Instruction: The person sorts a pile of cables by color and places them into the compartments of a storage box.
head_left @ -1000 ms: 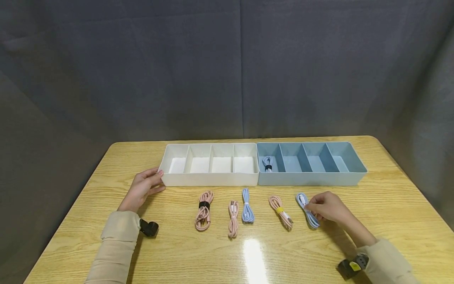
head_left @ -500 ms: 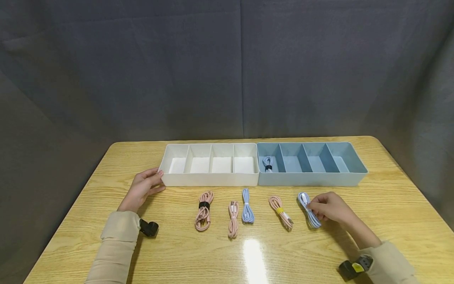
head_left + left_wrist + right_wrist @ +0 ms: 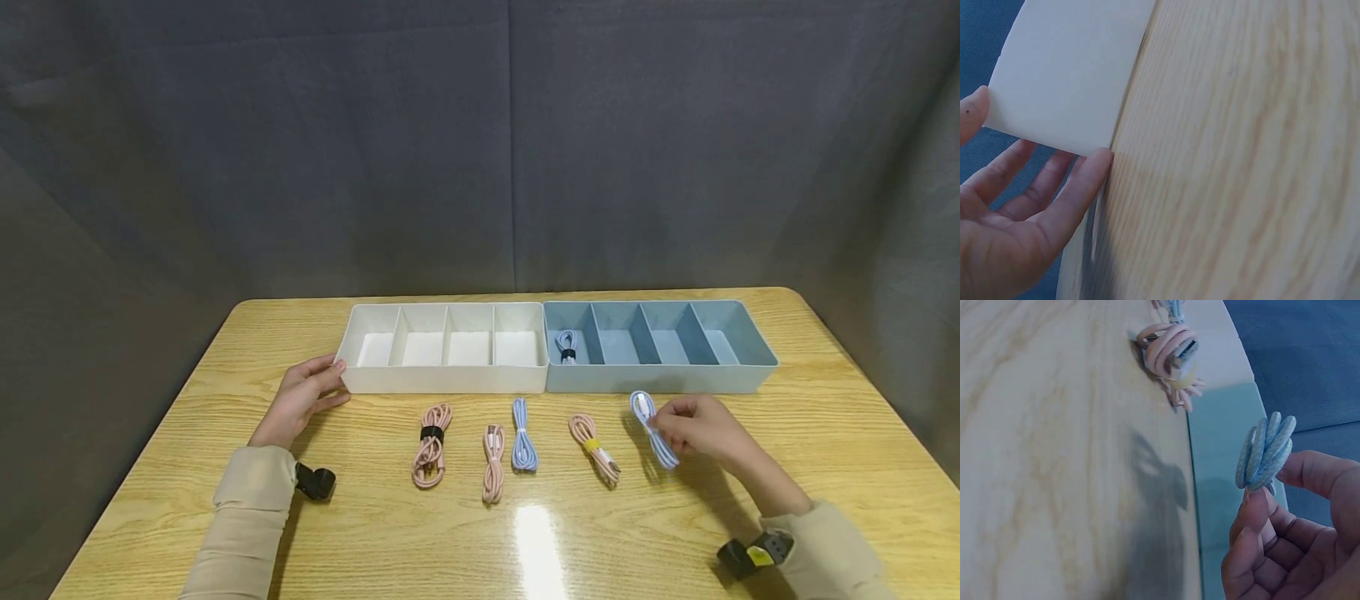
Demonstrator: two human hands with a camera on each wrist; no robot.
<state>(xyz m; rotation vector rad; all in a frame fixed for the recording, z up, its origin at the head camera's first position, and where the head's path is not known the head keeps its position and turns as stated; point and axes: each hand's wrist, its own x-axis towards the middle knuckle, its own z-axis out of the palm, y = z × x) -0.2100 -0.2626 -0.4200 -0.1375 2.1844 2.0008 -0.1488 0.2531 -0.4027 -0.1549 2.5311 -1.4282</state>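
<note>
Closest to us, two black wrist cameras (image 3: 738,557) sit by the beige cuffs (image 3: 255,473). Beyond them on the wood-grain table (image 3: 375,542) we see a white-tipped pink cable (image 3: 492,471), a yellow-banded pink cable (image 3: 592,444), a black-banded pink cable (image 3: 431,450) and a tied blue cable (image 3: 524,446), each bundled lengthwise.

At this row's right end, our right hand (image 3: 697,429) pinches a held blue cable (image 3: 1265,452) between thumb and fingers, just above the table. Its long axis slants: the end with the white plug points away from us and slightly left, the other end back toward us and right.

Farther off, our left hand (image 3: 303,396) has its fingers mostly straight, touching the left end of a white box (image 3: 442,380). A blue box (image 3: 652,380) adjoins it on the right; its leftmost compartment holds a black-banded blue cable (image 3: 566,342). Behind everything we see a dark curtain (image 3: 480,167).
</note>
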